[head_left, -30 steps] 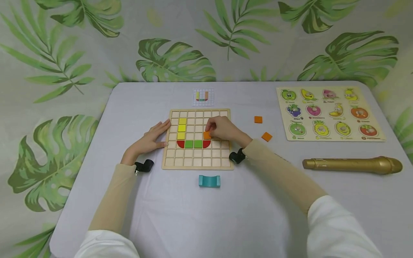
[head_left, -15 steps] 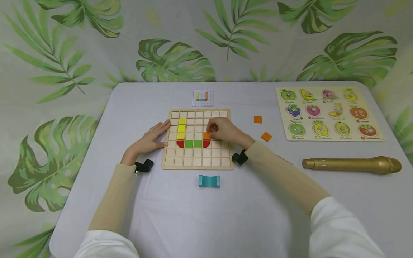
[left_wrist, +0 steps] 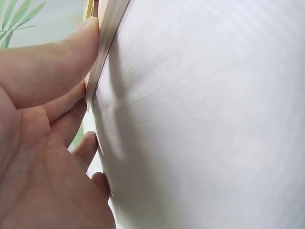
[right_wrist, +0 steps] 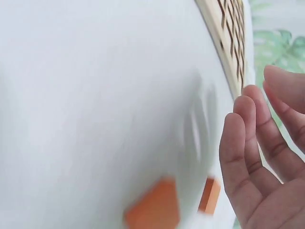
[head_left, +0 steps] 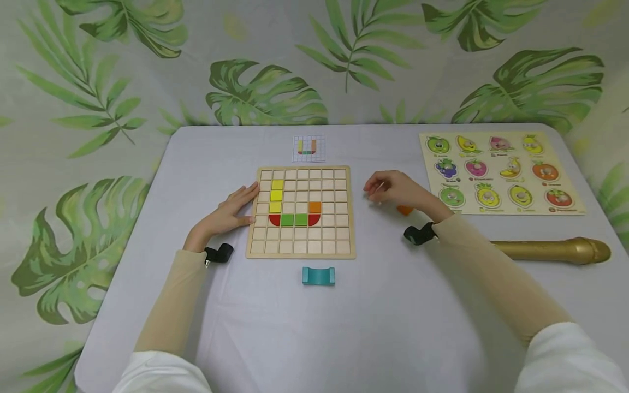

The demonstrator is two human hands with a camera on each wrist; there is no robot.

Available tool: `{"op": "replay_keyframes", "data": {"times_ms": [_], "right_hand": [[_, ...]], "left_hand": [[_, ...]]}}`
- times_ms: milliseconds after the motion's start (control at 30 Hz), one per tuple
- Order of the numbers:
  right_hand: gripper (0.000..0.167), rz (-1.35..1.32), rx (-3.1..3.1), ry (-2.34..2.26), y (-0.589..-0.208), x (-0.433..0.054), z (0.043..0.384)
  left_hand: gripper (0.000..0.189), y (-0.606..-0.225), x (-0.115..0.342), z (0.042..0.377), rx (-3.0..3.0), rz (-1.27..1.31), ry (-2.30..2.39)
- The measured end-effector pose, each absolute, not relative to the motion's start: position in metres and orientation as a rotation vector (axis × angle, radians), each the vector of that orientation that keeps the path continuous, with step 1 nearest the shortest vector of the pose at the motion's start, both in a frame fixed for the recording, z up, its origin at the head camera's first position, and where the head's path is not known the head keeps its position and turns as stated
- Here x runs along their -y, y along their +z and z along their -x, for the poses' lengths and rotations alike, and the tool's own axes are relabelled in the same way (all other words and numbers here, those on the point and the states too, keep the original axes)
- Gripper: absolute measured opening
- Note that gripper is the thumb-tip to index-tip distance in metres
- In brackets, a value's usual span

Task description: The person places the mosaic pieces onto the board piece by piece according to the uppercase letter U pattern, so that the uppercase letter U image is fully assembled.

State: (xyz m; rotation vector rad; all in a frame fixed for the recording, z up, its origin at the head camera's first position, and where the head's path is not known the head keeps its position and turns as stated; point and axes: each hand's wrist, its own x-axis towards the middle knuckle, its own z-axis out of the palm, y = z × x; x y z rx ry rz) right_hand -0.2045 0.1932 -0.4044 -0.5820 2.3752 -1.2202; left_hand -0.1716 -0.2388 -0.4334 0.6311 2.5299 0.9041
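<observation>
My left hand [head_left: 223, 215] lies at the left side of the wooden grid board [head_left: 301, 254], its thumb and fingertips at the board's edge, as the left wrist view also shows. On the board, yellow square tiles [head_left: 277, 195] stand in a column, green tiles [head_left: 294, 219] and rounded red tiles [head_left: 313, 220] form a row below, and an orange square tile [head_left: 315, 207] sits above the right red one. Over the table right of the board is my right hand [head_left: 400, 188], holding nothing, its fingers loosely bent. Two loose orange tiles [right_wrist: 155, 205] lie beneath it; the head view shows only part of one.
A small pattern card [head_left: 309, 148] lies behind the board, and a teal notched block [head_left: 318, 277] in front. To the right are a fruit puzzle board [head_left: 503, 204] and a golden stick-like object [head_left: 550, 250], partly covered by the right sleeve.
My right hand has let go of the orange tile on the board and moved right, over the loose orange tiles. The left hand has stayed in place.
</observation>
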Motion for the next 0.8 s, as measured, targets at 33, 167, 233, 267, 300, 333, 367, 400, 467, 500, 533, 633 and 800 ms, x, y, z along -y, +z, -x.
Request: {"op": "replay_keyframes", "data": {"times_ms": [33,167,233,267,300,333,367,400,467,500,533,633,800], "right_hand": [[0.02,0.573,-2.363,-1.225,-0.404,-0.201,0.204],[0.022,0.523,-2.313,-1.259,-0.4,-0.23,0.203],[0.021,0.486,-2.303,-1.266,-0.397,-0.241,0.201],[0.022,0.479,-2.303,-1.264,-0.397,-0.246,0.201],[0.022,0.473,-2.305,-1.256,-0.396,-0.251,0.201],[0.022,0.474,-2.309,-1.24,-0.397,-0.255,0.201],[0.023,0.485,-2.311,-1.221,-0.397,-0.259,0.201],[0.024,0.496,-2.313,-1.202,-0.397,-0.262,0.201],[0.026,0.517,-2.309,-1.165,-0.398,-0.266,0.201],[0.027,0.525,-2.307,-1.147,-0.398,-0.268,0.201],[0.028,0.533,-2.305,-1.131,-0.398,-0.269,0.201],[0.029,0.541,-2.297,-1.109,-0.399,-0.27,0.2],[0.027,0.561,-2.32,-1.081,-0.403,-0.268,0.198]], "left_hand": [[0.075,-0.433,0.239,0.171,-2.531,-0.636,0.906],[0.075,-0.431,0.239,0.171,-2.53,-0.636,0.909],[0.075,-0.431,0.238,0.17,-2.528,-0.633,0.911],[0.075,-0.431,0.238,0.17,-2.527,-0.63,0.911],[0.075,-0.431,0.238,0.171,-2.528,-0.626,0.911],[0.074,-0.431,0.238,0.171,-2.526,-0.625,0.913],[0.074,-0.431,0.238,0.171,-2.525,-0.623,0.914],[0.074,-0.431,0.238,0.171,-2.523,-0.624,0.915],[0.074,-0.431,0.238,0.171,-2.522,-0.623,0.917],[0.075,-0.431,0.238,0.171,-2.522,-0.623,0.916],[0.075,-0.431,0.238,0.171,-2.524,-0.623,0.913],[0.075,-0.432,0.238,0.171,-2.524,-0.624,0.912],[0.075,-0.431,0.238,0.171,-2.516,-0.614,0.914]]}}
